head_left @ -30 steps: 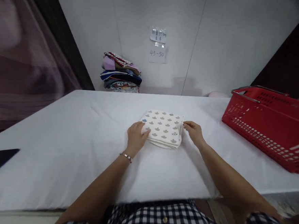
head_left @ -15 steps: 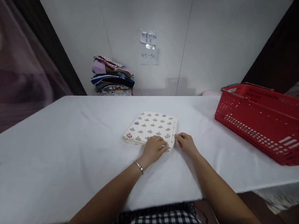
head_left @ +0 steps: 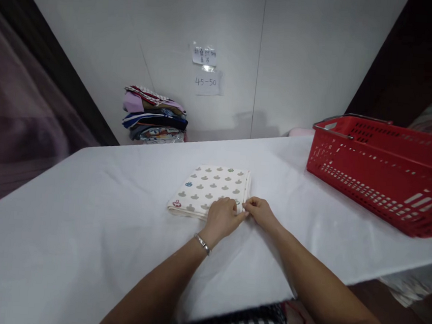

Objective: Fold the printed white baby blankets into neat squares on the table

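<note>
A folded white cloth (head_left: 213, 185) with a print of grey mushroom shapes, a few of them coloured, lies flat on the table. My left hand (head_left: 224, 216) rests on its near right part, fingers bent over the top and thumb stretched toward the near right corner. At that same corner, my right hand (head_left: 260, 211) pinches the cloth's right edge between thumb and fingertips. The two hands almost meet there, and they cover the corner itself.
The cloth lies on a white-covered table (head_left: 129, 235). At the right stands a red plastic basket (head_left: 378, 168) with metal handles. A stack of folded textiles (head_left: 156, 116) sits against the wall behind the table's far edge. Paper notes (head_left: 207, 82) hang on the wall.
My right hand has moved left along the cloth's right edge, closer to my left thumb. The left thumb now reaches further toward the corner. The whole view has shifted slightly.
</note>
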`<state>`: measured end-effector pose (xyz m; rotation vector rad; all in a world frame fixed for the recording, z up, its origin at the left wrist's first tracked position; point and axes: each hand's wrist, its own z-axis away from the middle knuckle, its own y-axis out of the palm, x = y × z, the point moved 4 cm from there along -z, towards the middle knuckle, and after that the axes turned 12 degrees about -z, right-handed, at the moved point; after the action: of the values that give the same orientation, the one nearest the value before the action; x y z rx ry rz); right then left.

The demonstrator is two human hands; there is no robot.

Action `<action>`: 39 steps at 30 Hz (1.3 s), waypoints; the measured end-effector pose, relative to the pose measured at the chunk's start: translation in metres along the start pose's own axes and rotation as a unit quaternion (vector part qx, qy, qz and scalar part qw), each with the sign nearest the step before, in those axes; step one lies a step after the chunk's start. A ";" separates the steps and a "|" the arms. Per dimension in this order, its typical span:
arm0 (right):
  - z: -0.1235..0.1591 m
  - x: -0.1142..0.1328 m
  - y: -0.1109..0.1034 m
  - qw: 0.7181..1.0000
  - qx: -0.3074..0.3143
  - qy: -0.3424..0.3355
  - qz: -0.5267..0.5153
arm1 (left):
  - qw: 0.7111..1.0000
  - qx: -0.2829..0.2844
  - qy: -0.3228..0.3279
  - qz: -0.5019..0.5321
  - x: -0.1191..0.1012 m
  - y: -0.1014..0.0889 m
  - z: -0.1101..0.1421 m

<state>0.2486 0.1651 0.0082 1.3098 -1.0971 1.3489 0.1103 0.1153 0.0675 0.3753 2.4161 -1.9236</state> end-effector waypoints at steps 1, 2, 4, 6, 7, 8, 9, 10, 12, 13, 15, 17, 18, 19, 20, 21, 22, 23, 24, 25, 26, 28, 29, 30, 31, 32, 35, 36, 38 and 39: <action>0.001 0.001 0.000 1.000 0.000 0.011 -0.014 | 1.000 0.008 -0.012 -0.002 0.000 0.002 -0.002; 0.001 0.002 0.001 0.999 0.001 0.020 -0.027 | 1.000 0.015 -0.023 0.002 0.000 0.003 -0.004; 0.003 0.005 0.002 0.998 0.008 0.041 -0.055 | 0.999 0.025 -0.033 0.023 0.002 0.007 -0.004; 0.005 0.007 0.003 0.994 0.020 0.061 -0.088 | 0.998 0.017 -0.034 0.048 0.004 0.008 -0.001; 0.006 0.008 0.003 0.992 0.028 0.071 -0.100 | 0.998 0.005 -0.030 0.056 0.005 0.008 0.001; 0.007 0.008 0.004 0.990 0.036 0.081 -0.106 | 0.998 -0.008 -0.022 0.057 0.005 0.007 0.003; 0.008 0.008 0.004 0.989 0.042 0.090 -0.107 | 0.998 -0.021 -0.009 0.052 0.003 0.007 0.005; 0.009 0.008 0.004 0.989 0.046 0.095 -0.106 | 0.999 -0.031 0.007 0.042 0.002 0.006 0.007; 0.009 0.008 0.004 0.989 0.048 0.093 -0.103 | 0.998 -0.040 0.034 0.020 -0.003 0.006 0.010; 0.009 0.008 0.004 0.989 0.047 0.090 -0.103 | 0.998 -0.043 0.037 0.010 -0.005 0.006 0.011; 0.009 0.007 0.003 0.991 0.044 0.083 -0.100 | 0.998 -0.048 0.032 -0.004 -0.007 0.006 0.012; 0.008 0.006 0.002 0.993 0.035 0.072 -0.082 | 0.998 -0.052 0.029 -0.024 -0.009 0.008 0.013; 0.008 0.007 0.001 0.995 0.026 0.062 -0.071 | 0.997 -0.053 0.032 -0.035 -0.009 0.009 0.013; 0.007 0.007 -0.001 0.997 0.016 0.050 -0.059 | 0.997 -0.054 0.037 -0.046 -0.010 0.010 0.013; 0.006 0.007 -0.002 0.998 0.003 0.039 -0.045 | 0.996 -0.055 0.040 -0.052 -0.010 0.011 0.012; 0.006 0.007 -0.003 0.999 -0.009 0.032 -0.030 | 0.996 -0.056 0.040 -0.054 -0.010 0.011 0.012; 0.005 0.007 -0.005 0.999 -0.019 0.028 -0.015 | 0.996 -0.055 0.038 -0.052 -0.009 0.012 0.012; 0.004 0.007 -0.006 0.999 -0.026 0.025 -0.002 | 0.997 -0.055 0.034 -0.047 -0.008 0.012 0.012; 0.004 0.006 -0.006 0.999 -0.031 0.024 0.009 | 0.997 -0.055 0.030 -0.040 -0.008 0.012 0.012; 0.003 0.005 -0.007 0.999 -0.033 0.022 0.017 | 0.998 -0.056 0.026 -0.035 -0.007 0.011 0.012; 0.002 0.004 -0.007 0.999 -0.033 0.020 0.022 | 0.998 -0.057 0.024 -0.030 -0.006 0.011 0.011; 0.001 0.002 -0.006 0.999 -0.026 0.019 0.024 | 0.997 -0.061 0.026 -0.024 -0.006 0.009 0.011; 0.001 0.002 -0.006 0.999 -0.019 0.020 0.020 | 0.997 -0.063 0.028 -0.023 -0.006 0.009 0.011; 0.000 0.001 -0.005 1.000 -0.012 0.022 0.013 | 0.997 -0.064 0.029 -0.021 -0.006 0.009 0.011; 0.000 0.001 -0.005 1.000 -0.005 0.025 0.002 | 0.997 -0.064 0.029 -0.021 -0.006 0.009 0.011; 0.000 0.001 -0.004 0.999 -0.001 0.028 -0.015 | 0.997 -0.064 0.030 -0.021 -0.005 0.009 0.010; -0.002 0.003 -0.004 0.996 0.009 0.029 -0.085 | 0.997 -0.062 0.034 -0.025 -0.005 0.009 0.011; -0.002 0.003 -0.004 0.994 0.015 0.026 -0.106 | 0.997 -0.062 0.037 -0.028 -0.006 0.008 0.011; -0.003 0.003 -0.003 0.990 0.027 0.021 -0.136 | 0.996 -0.061 0.045 -0.037 -0.008 0.008 0.013; -0.004 0.002 -0.003 0.988 0.032 0.020 -0.146 | 0.996 -0.058 0.049 -0.045 -0.009 0.008 0.014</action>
<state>0.2510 0.1692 0.0103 1.4214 -0.8027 1.1924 0.1190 0.1017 0.0582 0.3715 2.6359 -1.8285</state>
